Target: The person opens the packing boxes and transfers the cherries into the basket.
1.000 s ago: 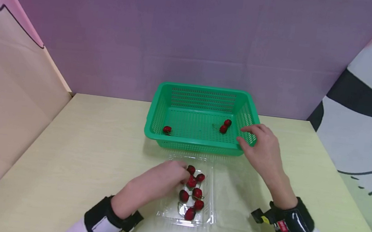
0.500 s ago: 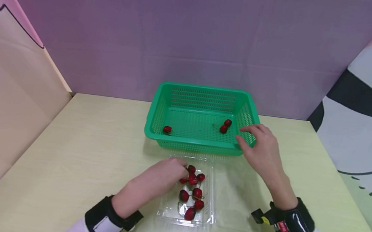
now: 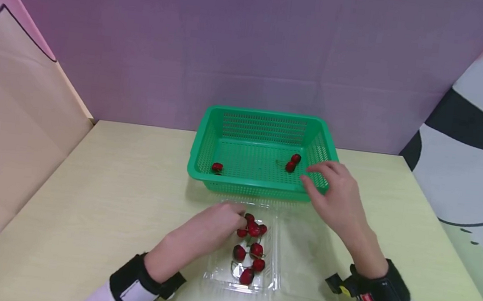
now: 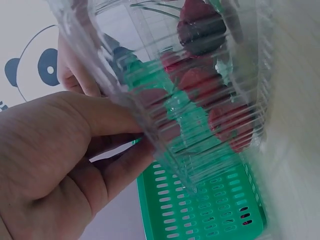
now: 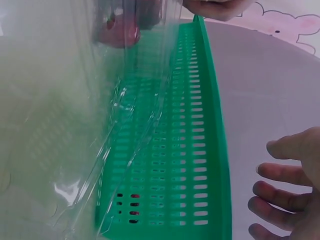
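Note:
My left hand (image 3: 220, 222) reaches over the left side of a clear plastic box (image 3: 273, 273), thumb and fingertips close together among the red cherries (image 3: 256, 250). In the left wrist view, the box wall lies in front of its fingertips (image 4: 152, 100), blurring them; I cannot tell whether they pinch a cherry or stem. My right hand (image 3: 336, 196) is at the right front corner of the green basket (image 3: 260, 183), thumb and fingers spread apart, nothing between them. Two stemmed cherries (image 3: 291, 166) lie in the basket's right part, and another cherry (image 3: 217, 167) at its front left.
The box's clear lid (image 3: 307, 262) lies folded out to the right on the pale wooden table (image 3: 129, 197). Behind the basket rises a purple cloth backdrop (image 3: 257, 48). Printed panels flank the table, one with a panda (image 3: 470, 146).
The upper cherries in the box have shifted slightly right beside my left fingertips. My right hand has drifted a little left over the basket's rim. The basket's cherries have stayed put.

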Available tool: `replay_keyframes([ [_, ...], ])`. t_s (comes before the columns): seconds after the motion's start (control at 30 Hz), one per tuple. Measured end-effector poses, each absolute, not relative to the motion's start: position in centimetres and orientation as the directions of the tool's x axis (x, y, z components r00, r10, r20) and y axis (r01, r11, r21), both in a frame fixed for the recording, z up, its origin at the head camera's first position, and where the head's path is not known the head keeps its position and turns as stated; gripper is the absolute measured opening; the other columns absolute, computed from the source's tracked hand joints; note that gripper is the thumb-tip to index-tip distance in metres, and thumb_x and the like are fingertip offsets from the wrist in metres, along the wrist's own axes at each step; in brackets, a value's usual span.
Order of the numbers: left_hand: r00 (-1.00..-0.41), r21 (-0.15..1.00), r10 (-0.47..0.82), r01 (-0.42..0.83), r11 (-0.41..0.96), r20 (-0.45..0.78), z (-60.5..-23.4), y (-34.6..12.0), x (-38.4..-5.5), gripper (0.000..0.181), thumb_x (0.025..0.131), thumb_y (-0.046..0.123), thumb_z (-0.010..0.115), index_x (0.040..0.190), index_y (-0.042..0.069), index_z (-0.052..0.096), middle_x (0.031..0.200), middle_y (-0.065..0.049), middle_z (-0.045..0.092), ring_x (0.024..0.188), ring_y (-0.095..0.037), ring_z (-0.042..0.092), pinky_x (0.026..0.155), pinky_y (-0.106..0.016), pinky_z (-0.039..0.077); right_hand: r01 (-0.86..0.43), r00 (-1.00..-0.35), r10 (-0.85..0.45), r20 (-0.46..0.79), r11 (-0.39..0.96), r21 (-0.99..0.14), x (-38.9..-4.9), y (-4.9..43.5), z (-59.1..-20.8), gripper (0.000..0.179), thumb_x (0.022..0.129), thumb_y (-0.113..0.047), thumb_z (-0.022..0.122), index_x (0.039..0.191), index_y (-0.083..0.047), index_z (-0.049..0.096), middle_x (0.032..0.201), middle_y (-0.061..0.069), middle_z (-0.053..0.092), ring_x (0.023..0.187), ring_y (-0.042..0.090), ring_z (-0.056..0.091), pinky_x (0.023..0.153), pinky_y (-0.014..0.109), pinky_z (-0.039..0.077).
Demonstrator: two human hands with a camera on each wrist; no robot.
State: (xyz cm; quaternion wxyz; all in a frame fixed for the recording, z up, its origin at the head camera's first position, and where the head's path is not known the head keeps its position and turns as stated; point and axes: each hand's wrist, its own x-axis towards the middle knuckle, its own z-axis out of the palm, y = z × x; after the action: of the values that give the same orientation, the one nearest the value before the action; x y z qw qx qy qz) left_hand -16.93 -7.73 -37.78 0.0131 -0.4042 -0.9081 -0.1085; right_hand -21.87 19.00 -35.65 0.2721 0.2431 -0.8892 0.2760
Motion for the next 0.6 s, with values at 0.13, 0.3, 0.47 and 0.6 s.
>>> replay_keyframes([
  [0.13,-0.676,0.189,0.727,0.735,0.651,0.125,-37.7,-7.7,-16.9,0.022,0.082,-0.010,0.069,0.085,0.011,0.076,0.077,0.008,0.050,0.069,-0.006,0.048,0.061,-0.012,0.041,-0.600,-0.726,-0.309,0.615,0.722,-0.344,-21.5,18.7,-35.4,0.017,0.085,-0.011,0.077,0.098,-0.002,0.070,0.101,0.007,0.063,0.097,0.025,0.059,0.080,0.035,0.047],
  [0.3,-0.680,0.189,0.717,0.733,0.654,0.156,-37.6,-7.7,-16.9,0.019,0.082,-0.008,0.071,0.089,0.009,0.076,0.081,0.006,0.055,0.072,-0.006,0.052,0.063,-0.010,0.042,-0.604,-0.730,-0.343,0.591,0.729,-0.323,-20.7,18.3,-35.0,0.018,0.084,-0.012,0.078,0.098,-0.003,0.070,0.101,0.005,0.063,0.098,0.024,0.059,0.082,0.034,0.047],
  [0.47,-0.683,0.194,0.704,0.730,0.655,0.194,-37.5,-7.8,-17.0,0.017,0.081,-0.006,0.074,0.091,0.008,0.076,0.085,0.003,0.059,0.077,-0.008,0.057,0.066,-0.010,0.044,-0.614,-0.731,-0.374,0.571,0.726,-0.311,-19.8,17.7,-34.5,0.019,0.084,-0.013,0.079,0.098,-0.004,0.070,0.101,0.003,0.062,0.097,0.022,0.059,0.082,0.034,0.047],
  [0.6,-0.682,0.192,0.698,0.732,0.654,0.218,-37.5,-7.8,-17.0,0.016,0.081,-0.005,0.075,0.090,0.008,0.075,0.087,0.002,0.059,0.079,-0.010,0.058,0.069,-0.012,0.045,-0.619,-0.736,-0.395,0.550,0.721,-0.311,-19.3,17.4,-34.3,0.020,0.085,-0.015,0.078,0.099,-0.004,0.070,0.099,0.003,0.063,0.095,0.021,0.059,0.080,0.033,0.049],
])
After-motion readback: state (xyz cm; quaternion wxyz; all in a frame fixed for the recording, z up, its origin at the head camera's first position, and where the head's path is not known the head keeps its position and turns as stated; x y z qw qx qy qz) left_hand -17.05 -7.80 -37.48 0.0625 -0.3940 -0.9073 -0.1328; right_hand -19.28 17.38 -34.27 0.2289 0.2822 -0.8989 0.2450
